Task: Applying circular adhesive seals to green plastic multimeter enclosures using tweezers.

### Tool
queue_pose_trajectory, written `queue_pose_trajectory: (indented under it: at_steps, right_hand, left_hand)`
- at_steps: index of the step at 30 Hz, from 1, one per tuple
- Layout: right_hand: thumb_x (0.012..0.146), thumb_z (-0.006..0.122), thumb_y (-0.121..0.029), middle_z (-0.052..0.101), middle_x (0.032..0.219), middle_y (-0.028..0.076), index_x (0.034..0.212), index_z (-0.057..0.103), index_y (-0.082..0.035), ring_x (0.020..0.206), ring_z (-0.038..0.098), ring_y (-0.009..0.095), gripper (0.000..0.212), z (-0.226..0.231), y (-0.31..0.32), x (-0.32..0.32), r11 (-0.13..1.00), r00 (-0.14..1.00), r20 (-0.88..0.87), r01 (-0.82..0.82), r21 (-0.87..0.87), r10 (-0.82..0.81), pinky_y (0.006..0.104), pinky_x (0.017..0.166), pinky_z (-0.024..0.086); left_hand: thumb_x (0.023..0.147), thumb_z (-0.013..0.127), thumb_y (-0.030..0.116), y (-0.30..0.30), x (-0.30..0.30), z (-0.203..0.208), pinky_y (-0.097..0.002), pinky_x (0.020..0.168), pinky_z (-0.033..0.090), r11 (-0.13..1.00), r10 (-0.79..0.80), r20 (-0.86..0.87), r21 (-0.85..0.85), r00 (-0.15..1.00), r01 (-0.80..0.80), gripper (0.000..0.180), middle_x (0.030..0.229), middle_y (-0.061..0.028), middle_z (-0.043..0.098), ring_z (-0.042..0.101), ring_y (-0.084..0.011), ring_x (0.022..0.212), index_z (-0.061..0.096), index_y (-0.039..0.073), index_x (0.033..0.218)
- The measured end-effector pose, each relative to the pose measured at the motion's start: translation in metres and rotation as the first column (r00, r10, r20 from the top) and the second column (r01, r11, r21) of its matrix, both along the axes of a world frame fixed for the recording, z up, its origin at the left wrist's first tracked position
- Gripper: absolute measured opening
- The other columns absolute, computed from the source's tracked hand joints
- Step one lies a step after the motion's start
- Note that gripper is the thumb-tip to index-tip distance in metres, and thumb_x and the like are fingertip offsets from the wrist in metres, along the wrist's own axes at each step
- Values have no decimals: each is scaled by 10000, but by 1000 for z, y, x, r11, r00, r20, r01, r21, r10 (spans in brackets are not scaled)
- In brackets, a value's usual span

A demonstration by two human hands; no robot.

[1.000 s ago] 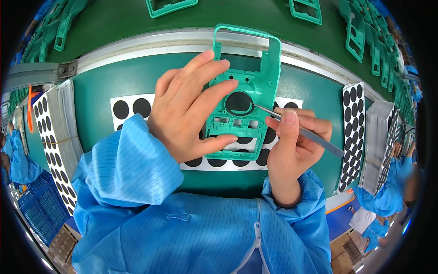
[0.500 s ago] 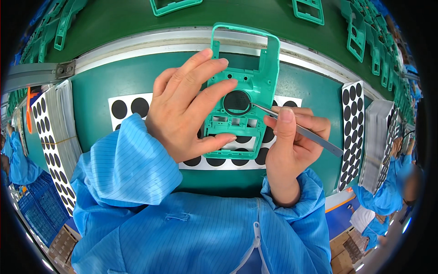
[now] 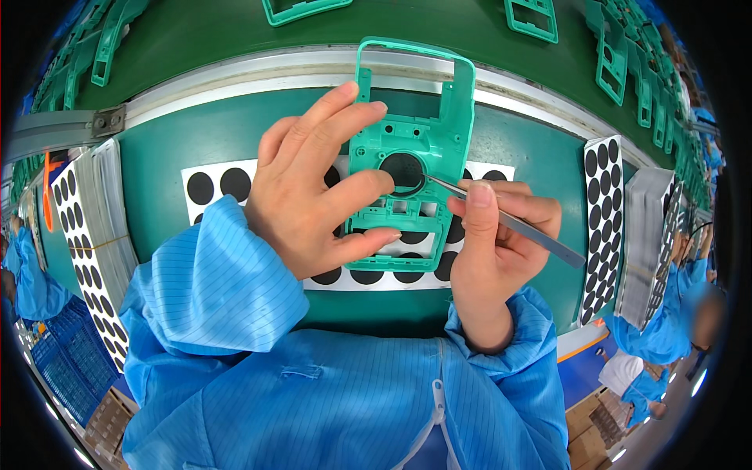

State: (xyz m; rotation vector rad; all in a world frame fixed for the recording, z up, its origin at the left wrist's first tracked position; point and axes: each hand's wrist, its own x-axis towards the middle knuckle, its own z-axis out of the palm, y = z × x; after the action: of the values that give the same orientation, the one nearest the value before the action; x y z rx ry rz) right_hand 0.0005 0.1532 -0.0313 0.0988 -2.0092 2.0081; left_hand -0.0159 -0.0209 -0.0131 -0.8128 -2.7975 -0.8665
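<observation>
A green plastic housing (image 3: 450, 149) lies in front of me, its far end over the metal rail. A black round disc (image 3: 406, 171) sits in its circular ring. My left hand (image 3: 309, 184) spreads its fingers over the housing's left side. The index fingertip is at the disc's left edge, and the thumb lies over the lower part. My right hand (image 3: 505, 243) is closed on metal tweezers (image 3: 540, 239), whose tips are at the ring's right edge. Under the housing lies a white sheet of black round stickers (image 3: 205, 168), partly covered by my left hand.
Stacks of sticker sheets stand at left (image 3: 98, 251) and right (image 3: 601, 227). Beyond the metal rail (image 3: 235, 86), a green belt (image 3: 407, 23) carries more green housings (image 3: 533, 19). A metal bracket (image 3: 70, 125) juts in at left. Co-workers in blue sit at both sides.
My left index finger has come down from above the ring to the disc's left edge. The tweezers stay at the ring's right side. The whole view has shifted slightly.
</observation>
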Motion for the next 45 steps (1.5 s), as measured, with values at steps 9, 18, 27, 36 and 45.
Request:
queue_pose_trajectory:
  at_steps: [9, 18, 27, 36, 45]
  right_hand:
    - [768, 542, 52, 546, 767, 144, 848, 391, 2, 606, 532, 109, 178, -2, -1, 0, 999, 999, -36, 2, 34, 0, 182, 520, 436]
    - [734, 560, 101, 564, 739, 136, 843, 412, 2, 606, 515, 105, 208, -2, -5, -2, 998, 999, -48, 28, 52, -25, 186, 532, 401]
    - [735, 573, 83, 582, 734, 128, 809, 431, 0, 587, 512, 93, 180, -1, -5, -3, 990, 998, -56, 37, 134, -30, 191, 506, 400]
    - [699, 637, 44, 584, 732, 126, 753, 502, -7, 551, 541, 153, 154, -5, -4, -1, 921, 973, -231, 78, 382, 14, 214, 448, 403]
    - [702, 630, 54, 576, 750, 129, 780, 496, -5, 583, 548, 125, 166, -4, -4, 2, 969, 982, -190, 66, 236, -21, 210, 471, 420]
  left_hand:
    - [510, 744, 254, -1, 1, -1, -469, 854, 304, 999, -32, 4, -21, 999, 32, 332, 1198, -161, 399, 322, -385, 1159, 604, 132, 785]
    - [509, 744, 248, 0, 1, -1, -461, 858, 306, 999, -27, 1, -21, 1000, 27, 327, 1189, -158, 410, 323, -380, 1160, 604, 132, 781]
    - [528, 717, 304, 0, 0, 0, -449, 850, 314, 997, -22, -18, -77, 1000, 21, 470, 1195, -139, 408, 331, -360, 1154, 596, 156, 958]
    - [483, 709, 318, 5, 5, -1, -420, 811, 331, 987, 12, -90, -161, 996, -26, 578, 1172, -108, 435, 363, -327, 1136, 584, 200, 1035]
    - [433, 715, 289, 8, 4, 1, -407, 783, 335, 982, 28, -137, -180, 990, -52, 599, 1051, -83, 481, 400, -318, 1104, 591, 203, 1012]
